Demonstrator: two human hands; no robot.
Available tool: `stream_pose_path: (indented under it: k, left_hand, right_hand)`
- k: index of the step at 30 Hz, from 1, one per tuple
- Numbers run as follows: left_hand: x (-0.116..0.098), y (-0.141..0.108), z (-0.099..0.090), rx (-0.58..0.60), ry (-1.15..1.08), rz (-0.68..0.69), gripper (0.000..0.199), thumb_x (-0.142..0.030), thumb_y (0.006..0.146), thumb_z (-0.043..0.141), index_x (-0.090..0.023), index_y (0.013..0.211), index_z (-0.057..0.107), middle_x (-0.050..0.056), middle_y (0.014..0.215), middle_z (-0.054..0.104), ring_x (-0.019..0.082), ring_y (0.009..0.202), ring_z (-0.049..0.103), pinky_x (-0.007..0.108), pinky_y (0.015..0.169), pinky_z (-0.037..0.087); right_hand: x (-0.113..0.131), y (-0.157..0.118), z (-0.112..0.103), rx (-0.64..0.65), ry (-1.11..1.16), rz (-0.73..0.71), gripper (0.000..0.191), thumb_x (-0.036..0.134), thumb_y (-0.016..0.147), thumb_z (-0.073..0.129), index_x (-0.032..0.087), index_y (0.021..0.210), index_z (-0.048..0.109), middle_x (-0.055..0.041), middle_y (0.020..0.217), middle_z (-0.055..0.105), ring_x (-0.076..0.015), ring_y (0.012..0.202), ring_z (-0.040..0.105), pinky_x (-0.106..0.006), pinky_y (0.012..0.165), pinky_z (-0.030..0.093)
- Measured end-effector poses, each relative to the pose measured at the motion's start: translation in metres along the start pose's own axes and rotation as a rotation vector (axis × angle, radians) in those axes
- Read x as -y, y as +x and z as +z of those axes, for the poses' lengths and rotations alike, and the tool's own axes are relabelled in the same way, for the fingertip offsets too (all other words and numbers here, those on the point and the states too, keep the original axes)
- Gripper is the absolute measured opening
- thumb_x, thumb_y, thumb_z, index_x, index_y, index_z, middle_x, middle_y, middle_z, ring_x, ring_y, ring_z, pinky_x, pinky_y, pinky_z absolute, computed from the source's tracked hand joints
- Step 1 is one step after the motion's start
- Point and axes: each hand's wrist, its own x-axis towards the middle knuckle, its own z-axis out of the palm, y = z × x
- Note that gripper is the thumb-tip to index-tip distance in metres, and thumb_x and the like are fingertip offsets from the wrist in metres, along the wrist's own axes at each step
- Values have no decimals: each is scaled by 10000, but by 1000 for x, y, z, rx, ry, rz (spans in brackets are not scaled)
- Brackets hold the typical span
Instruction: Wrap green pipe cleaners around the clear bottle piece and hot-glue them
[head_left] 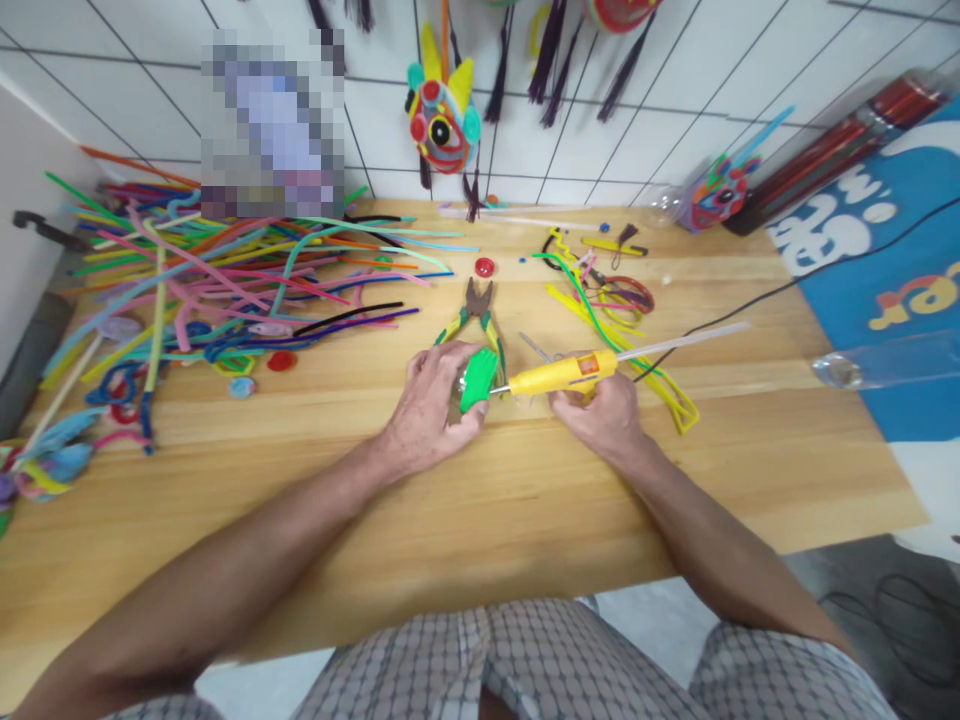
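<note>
Between the fingers and thumb of my left hand (431,405) sits a small rounded piece, bright green on its near side (478,380) and clear at its left edge. My right hand (604,415) is wrapped round a yellow hot glue gun (566,373), whose metal nozzle points left and touches or nearly touches the green piece. A whitish glue stick (686,340) juts from the gun's back end. Just beyond my left hand lie pliers (478,305) with green and yellow handles, jaws pointing away from me. Thin scissor-like metal blades (534,347) show beside the gun, partly hidden.
A heap of coloured fuzzy stems (247,270) covers the table's left side. Yellow and green stems (600,310) lie behind the gun, near a black cord (750,297). A decorated mask ornament (442,125) hangs at the wall. A red flask (832,150) and clear bottle (885,362) are at right.
</note>
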Motion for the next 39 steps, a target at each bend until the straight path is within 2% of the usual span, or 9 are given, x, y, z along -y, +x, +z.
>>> stream_pose_path:
  k: [6,15,19,27,33,39]
  left_hand:
    - [0,-1,0,11,6,-19,592,-362,937,591,-235,1492,428,143,1455,607,325,1392,542,527,1182,399]
    - [0,0,1,-12,-11,-5,567,-385,951,590,-215,1474,452,153,1435,626,333,1374,564,538,1168,410]
    - [0,0,1,0,0,-25,570,-391,945,585,-228,1474,448,149,1444,628,331,1379,565,554,1176,414]
    - [0,-1,1,-4,10,-23,563,-397,949,580,-223,1471,461,144,1448,625,316,1384,564,541,1176,424]
    - [0,0,1,-19,-6,-8,568,-377,941,596,-223,1469,455,150,1433,634,330,1361,580,553,1152,434]
    - [0,0,1,2,-11,-25,578,-380,931,588,-236,1471,440,150,1445,629,336,1383,566,563,1174,418]
  right_hand:
    - [1,1,1,23,-27,35,316,299,726,667,232,1021,758,-77,916,820,-312,878,788,-414,834,653]
    - [1,1,1,28,-3,1,348,297,728,636,197,1033,770,-101,887,810,-339,840,789,-439,794,647]
    - [1,2,1,59,-25,38,330,270,724,624,219,1017,768,-77,868,806,-315,835,780,-411,789,642]
    - [0,1,0,66,-45,24,330,253,706,609,231,998,762,-61,823,793,-288,778,759,-377,757,627]
    - [-2,2,0,67,-46,8,324,273,725,590,209,999,752,-83,855,792,-313,812,764,-419,777,626]
    - [-4,2,1,84,-72,26,330,261,716,595,208,998,756,-76,806,767,-306,788,749,-404,753,622]
